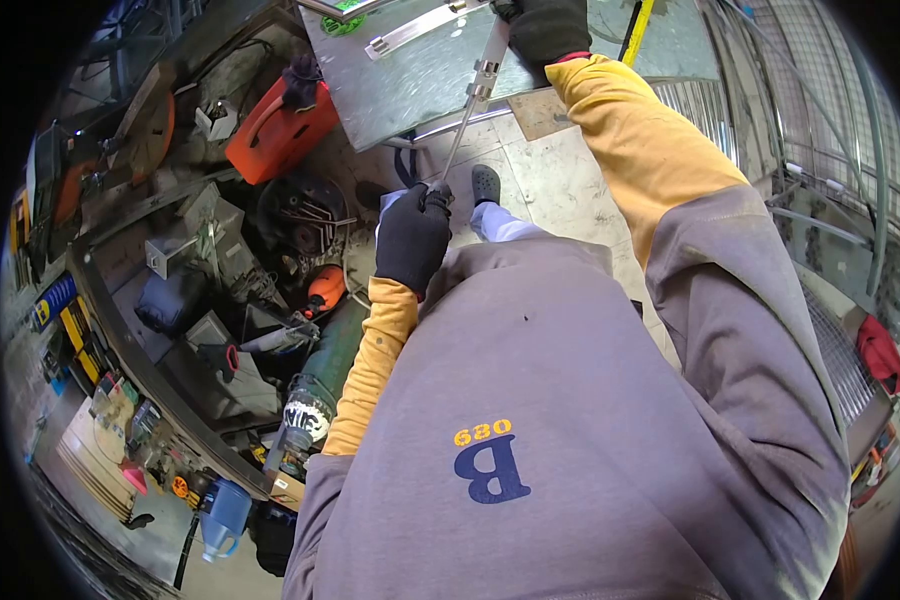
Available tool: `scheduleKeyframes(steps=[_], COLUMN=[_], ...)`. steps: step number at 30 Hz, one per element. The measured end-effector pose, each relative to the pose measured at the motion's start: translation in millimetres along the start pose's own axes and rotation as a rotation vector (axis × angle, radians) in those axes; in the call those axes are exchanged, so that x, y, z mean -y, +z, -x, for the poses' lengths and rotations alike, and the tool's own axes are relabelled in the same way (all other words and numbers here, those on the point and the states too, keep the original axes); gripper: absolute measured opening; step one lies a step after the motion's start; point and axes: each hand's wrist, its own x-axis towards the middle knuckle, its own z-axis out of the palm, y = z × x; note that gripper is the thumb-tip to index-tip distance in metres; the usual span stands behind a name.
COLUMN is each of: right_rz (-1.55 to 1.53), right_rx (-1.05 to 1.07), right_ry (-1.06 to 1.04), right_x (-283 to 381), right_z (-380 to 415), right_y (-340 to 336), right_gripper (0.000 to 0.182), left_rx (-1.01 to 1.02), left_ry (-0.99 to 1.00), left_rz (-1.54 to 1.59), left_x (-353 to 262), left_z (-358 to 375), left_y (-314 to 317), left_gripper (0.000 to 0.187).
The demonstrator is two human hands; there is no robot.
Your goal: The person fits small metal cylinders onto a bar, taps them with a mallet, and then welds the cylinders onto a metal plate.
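Observation:
My left hand [413, 240], in a black glove, is closed around the handle end of a screwdriver-like tool [457, 145] with a long thin shaft. The shaft runs up to a small metal bracket [483, 78] on a flat metal strip [495, 48]. My right hand [547, 28], also black-gloved, grips the upper part of that strip over the edge of the metal-topped table [410, 90]. A similar strip with small clips [420, 30] lies on the table. The tool's handle is mostly hidden by my left fingers.
A red-orange plastic case [280, 130] stands left of the table. Below it, a cluttered bench [180, 440] holds tools and metal parts, near a green cylinder [335, 355]. A yellow level-like bar [637, 30] lies at the table's right. Wire mesh [820, 90] stands far right.

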Motion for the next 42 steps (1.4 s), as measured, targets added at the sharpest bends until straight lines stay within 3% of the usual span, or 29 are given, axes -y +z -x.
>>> scheduleKeyframes(steps=[2, 4, 7, 11, 15, 16, 17, 19, 21, 23, 25, 27, 31, 37, 40, 42], right_rz=[-0.005, 0.044, 0.06, 0.006, 0.071, 0.062, 0.005, -0.02, 0.011, 0.035, 0.028, -0.04, -0.003, 0.014, 0.017, -0.021], right_rx=[0.022, 0.015, 0.064, 0.003, -0.007, 0.02, 0.037, 0.018, -0.006, -0.024, 0.008, 0.007, 0.039, 0.003, 0.004, 0.048], right_ry=[-0.002, 0.011, 0.041, -0.016, -0.017, -0.002, -0.015, -0.023, -0.039, -0.059, -0.021, -0.053, -0.005, -0.03, -0.016, -0.008], right_x=[0.0, 2.2, 2.1, 0.7, 1.1, 2.3, -0.3, 1.3, 0.4, 1.7, 2.4, 1.1, 3.7, -0.4, 3.0, 1.7], right_z=[-0.6, 2.0, -2.6, -1.4, 0.4, -1.1, -2.5, -3.4, -5.8, 1.5, -3.3, -5.3, 9.3, -2.4, 0.1, -4.5], right_y=[-2.0, 0.0, -0.3, -0.2, 0.3, -0.5, -0.2, -4.4, -0.6, -2.5, -2.2, -3.2, -7.9, -0.2, -2.0, -3.9], right_gripper=[0.006, 0.007, 0.008, 0.008, 0.006, 0.005, 0.007, 0.008, 0.008, 0.008, 0.008, 0.008, 0.007, 0.007, 0.008, 0.007], left_rx=[0.001, 0.08, 0.009, 0.127, 0.093, 0.055, 0.048, 0.134, 0.19, 0.107, 0.06, 0.129, 0.176, 0.142, 0.005, -0.029], left_ry=[-0.006, -0.146, -0.09, -0.246, -0.285, -0.137, -0.128, -0.358, -0.411, -0.229, -0.196, -0.397, -0.306, -0.352, 0.043, 0.052], left_rz=[0.006, 0.167, 0.151, 0.23, 0.339, 0.243, 0.244, 0.365, 0.307, 0.349, 0.302, 0.359, 0.399, 0.42, 0.155, 0.107], left_x=[-4.5, -22.2, -22.9, -25.2, -31.1, -23.2, -14.2, -37.6, -39.3, -32.5, -28.5, -43.5, -35.1, -20.8, 5.0, 1.6], left_z=[-4.8, -8.9, -16.3, -3.5, -10.5, -14.4, -15.6, -2.6, -1.9, -11.1, -16.7, -4.6, -13.3, -8.9, -27.3, -32.4], left_y=[4.7, 9.5, 22.7, 6.2, 27.1, 26.9, 25.8, 7.6, 6.6, 24.0, 22.1, 7.4, 17.9, 17.1, 39.7, 41.2], left_gripper=[0.038, 0.041, 0.043, 0.044, 0.044, 0.044, 0.044, 0.043, 0.041, 0.04, 0.041, 0.035, 0.034, 0.037, 0.039, 0.039])
